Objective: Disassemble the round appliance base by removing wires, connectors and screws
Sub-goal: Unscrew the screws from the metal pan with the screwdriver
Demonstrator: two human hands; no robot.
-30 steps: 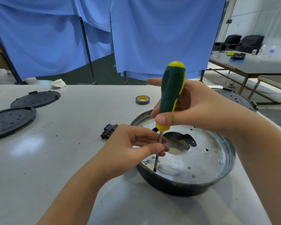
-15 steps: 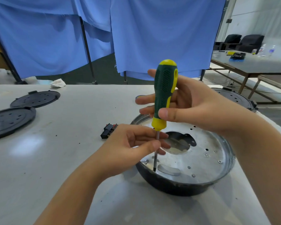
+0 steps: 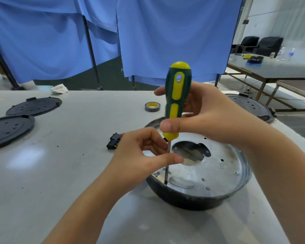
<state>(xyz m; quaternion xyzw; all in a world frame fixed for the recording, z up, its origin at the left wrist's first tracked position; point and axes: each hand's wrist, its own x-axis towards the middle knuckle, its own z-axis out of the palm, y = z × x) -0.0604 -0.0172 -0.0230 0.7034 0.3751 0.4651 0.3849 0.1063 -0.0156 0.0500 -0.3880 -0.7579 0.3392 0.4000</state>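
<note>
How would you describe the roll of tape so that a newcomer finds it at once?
Start at the round appliance base on the white table. Look just beyond its far rim, behind the screwdriver. The roll of tape lies flat there: a small grey ring with a yellow core, unlike the big black discs.

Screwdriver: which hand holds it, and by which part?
Both. The right hand grips the screwdriver by its green-and-yellow handle; the left hand pinches its metal shaft just below the handle.
</note>
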